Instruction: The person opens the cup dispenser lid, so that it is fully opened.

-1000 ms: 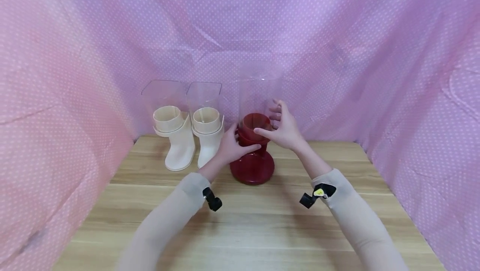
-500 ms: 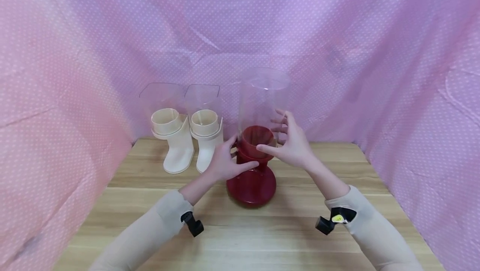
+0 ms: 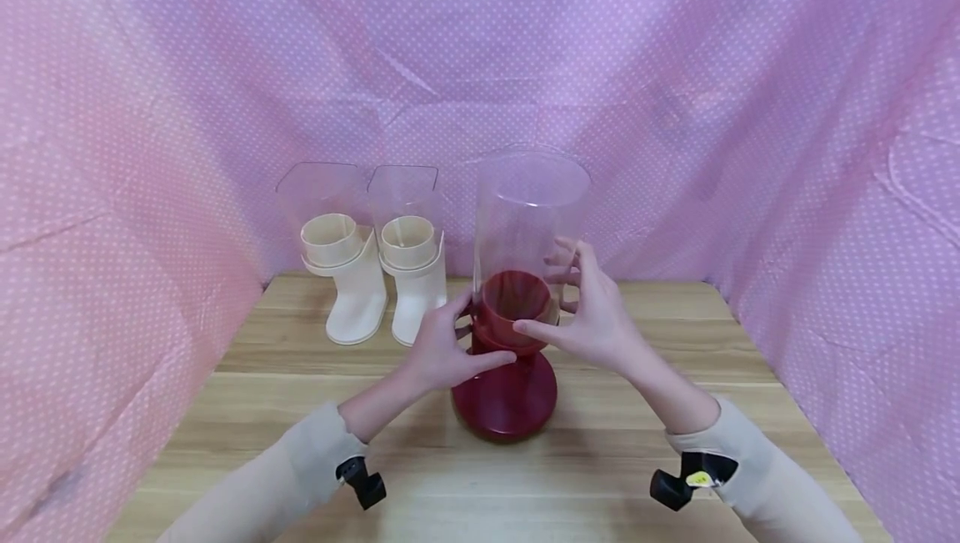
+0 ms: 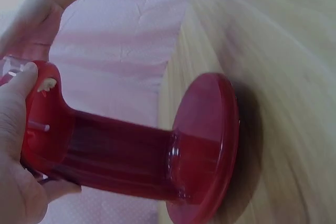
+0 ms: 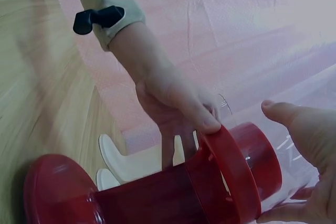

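A red cereal dispenser stand (image 3: 504,397) with a round foot stands in front of me, a clear cylinder (image 3: 517,213) rising from its top. Inside the cylinder's lower end shows a red ring (image 5: 257,158). My left hand (image 3: 442,347) grips the stand's collar from the left, thumb across its front; the left wrist view shows the thumb along the collar's edge (image 4: 50,77). My right hand (image 3: 600,330) is curved round the cylinder's lower right side, thumb in front and fingers behind. The stand's foot is close over the wooden table.
Two cream dispenser stands (image 3: 356,301) with clear angular containers (image 3: 322,188) stand side by side at the back left of the wooden table (image 3: 645,451). Pink dotted cloth (image 3: 637,51) hangs behind and on both sides.
The red stand and its cylinder have come towards me, both hands moving with them. The cylinder's open top shows more now. The cream dispensers have stayed put.
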Action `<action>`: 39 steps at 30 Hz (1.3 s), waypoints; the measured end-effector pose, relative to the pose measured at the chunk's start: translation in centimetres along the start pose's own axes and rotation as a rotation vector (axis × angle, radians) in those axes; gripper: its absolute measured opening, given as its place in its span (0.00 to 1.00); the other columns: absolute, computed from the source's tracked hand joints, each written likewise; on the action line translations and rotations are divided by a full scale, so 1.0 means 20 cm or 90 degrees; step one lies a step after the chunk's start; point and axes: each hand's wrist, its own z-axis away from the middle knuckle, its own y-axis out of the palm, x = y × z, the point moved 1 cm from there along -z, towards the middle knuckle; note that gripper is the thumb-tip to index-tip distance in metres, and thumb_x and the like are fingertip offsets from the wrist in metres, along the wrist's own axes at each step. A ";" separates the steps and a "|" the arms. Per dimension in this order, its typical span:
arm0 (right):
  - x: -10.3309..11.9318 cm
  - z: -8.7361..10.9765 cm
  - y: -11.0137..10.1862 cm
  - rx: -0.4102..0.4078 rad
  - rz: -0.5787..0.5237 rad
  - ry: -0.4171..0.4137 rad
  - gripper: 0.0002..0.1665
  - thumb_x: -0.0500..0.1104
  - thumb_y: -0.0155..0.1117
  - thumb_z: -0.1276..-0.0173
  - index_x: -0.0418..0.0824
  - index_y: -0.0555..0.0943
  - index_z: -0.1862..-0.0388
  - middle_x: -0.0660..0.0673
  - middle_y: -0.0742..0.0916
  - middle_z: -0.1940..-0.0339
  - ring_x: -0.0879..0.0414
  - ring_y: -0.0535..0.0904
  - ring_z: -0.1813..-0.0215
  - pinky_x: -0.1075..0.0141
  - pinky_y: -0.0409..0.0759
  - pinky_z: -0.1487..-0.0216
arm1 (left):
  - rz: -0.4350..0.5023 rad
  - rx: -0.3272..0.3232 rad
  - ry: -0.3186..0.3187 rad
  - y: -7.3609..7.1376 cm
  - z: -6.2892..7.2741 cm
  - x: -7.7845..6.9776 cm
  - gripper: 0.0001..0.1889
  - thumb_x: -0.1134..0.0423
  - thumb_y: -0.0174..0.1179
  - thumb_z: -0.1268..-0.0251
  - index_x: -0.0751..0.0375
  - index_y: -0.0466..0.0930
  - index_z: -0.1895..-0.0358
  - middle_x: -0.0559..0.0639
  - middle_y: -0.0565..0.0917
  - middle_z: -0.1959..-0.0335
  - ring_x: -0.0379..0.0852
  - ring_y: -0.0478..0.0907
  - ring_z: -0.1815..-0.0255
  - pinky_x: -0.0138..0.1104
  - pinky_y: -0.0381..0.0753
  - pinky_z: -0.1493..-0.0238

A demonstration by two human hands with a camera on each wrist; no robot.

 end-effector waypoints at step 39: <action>0.02 0.15 0.04 0.039 0.043 -0.041 0.67 0.52 0.94 0.55 0.46 0.58 0.25 0.44 0.80 0.34 0.46 0.87 0.41 0.61 0.93 0.55 | 0.000 -0.004 -0.039 0.03 0.20 -0.02 0.43 0.52 0.87 0.52 0.43 0.76 0.30 0.42 0.86 0.40 0.45 0.84 0.38 0.45 0.91 0.45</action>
